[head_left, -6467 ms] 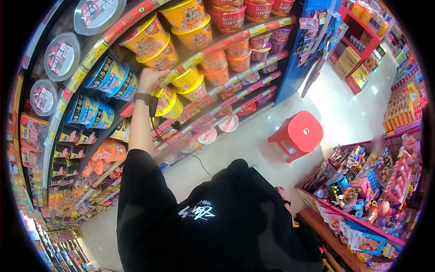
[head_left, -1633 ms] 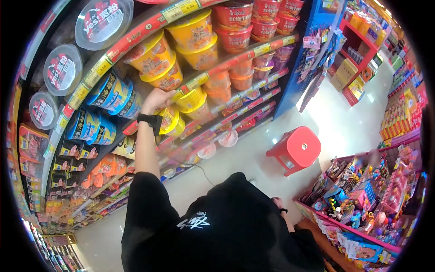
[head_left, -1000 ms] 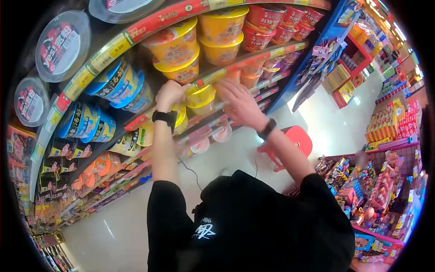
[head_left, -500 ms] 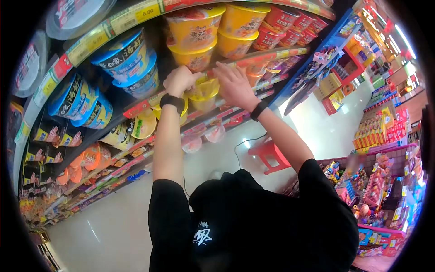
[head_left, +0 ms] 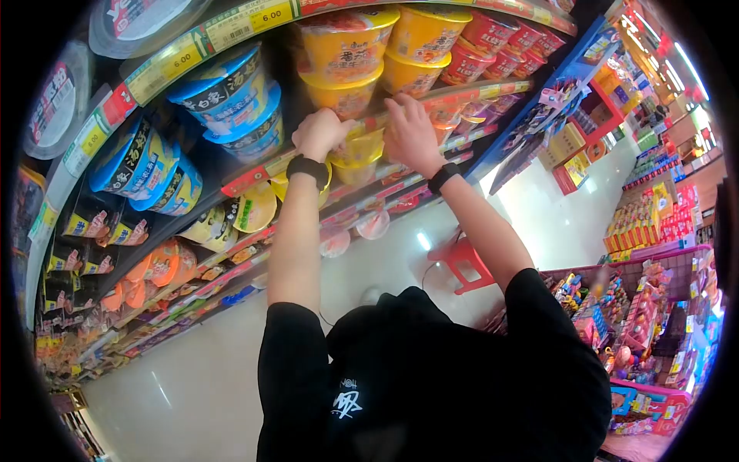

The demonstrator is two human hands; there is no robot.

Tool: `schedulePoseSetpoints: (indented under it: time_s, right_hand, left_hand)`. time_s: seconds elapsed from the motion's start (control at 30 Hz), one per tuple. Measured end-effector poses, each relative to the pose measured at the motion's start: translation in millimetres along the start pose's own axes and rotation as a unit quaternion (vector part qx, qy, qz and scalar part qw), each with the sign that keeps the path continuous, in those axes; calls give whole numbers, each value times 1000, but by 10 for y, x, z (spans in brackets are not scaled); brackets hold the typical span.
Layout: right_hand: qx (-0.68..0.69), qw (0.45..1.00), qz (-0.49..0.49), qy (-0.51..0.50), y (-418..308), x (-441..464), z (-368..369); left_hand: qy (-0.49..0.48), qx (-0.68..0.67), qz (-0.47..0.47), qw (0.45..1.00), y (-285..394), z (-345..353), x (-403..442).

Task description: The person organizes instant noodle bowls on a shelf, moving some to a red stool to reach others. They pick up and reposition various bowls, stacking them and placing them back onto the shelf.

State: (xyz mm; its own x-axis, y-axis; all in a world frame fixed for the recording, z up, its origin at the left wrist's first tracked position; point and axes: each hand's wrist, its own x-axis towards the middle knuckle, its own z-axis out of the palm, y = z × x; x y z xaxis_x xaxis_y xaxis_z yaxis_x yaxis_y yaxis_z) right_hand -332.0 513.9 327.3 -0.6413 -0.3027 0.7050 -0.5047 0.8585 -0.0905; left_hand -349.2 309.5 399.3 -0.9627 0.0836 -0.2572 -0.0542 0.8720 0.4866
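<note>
My left hand [head_left: 322,134] is at the front edge of a shelf. Its fingers curl round the red and yellow price strip [head_left: 369,123], and the thumb points right. A short way to the right, my right hand [head_left: 412,137] grips the same strip, bent fingers over its top and thumb in front; some fingertips are hidden. Just behind the hands stand stacked yellow instant noodle tubs [head_left: 344,58], with another yellow pair [head_left: 419,50] beside them. Below the strip, between my hands, a yellow-lidded tub [head_left: 358,154] shows on the lower shelf.
Blue noodle tubs [head_left: 231,100] stand at the left, red noodle tubs [head_left: 481,46] at the right. An upper price rail [head_left: 231,31] curves overhead. A red stool [head_left: 466,266] is on the floor behind the shelves. A blue side panel [head_left: 531,100] hung with packets borders the right end.
The view has shifted slightly, so the shelves sit a little further right and lower. Both hands stay at the strip; the right hand's fingers look more bent.
</note>
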Motion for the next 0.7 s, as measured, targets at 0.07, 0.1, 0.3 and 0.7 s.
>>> schedulePoseSetpoints:
  time_s: [0.07,0.1,0.3,0.7]
  right_hand:
    - [5,1000,1,3,-18,4,-23]
    - [7,1000,2,5,-23,3,-26]
    - [11,999,25,35,-117,-16,-37]
    - [5,999,39,-6,-85,-4,-48]
  left_hand:
    - [2,1,0,1000,-3,-6,0]
    - [3,2,-1,1000,-2,0,5]
    - [10,2,8,1000,-1,12,-21]
    - [5,4,1,1000,15,-11,-23]
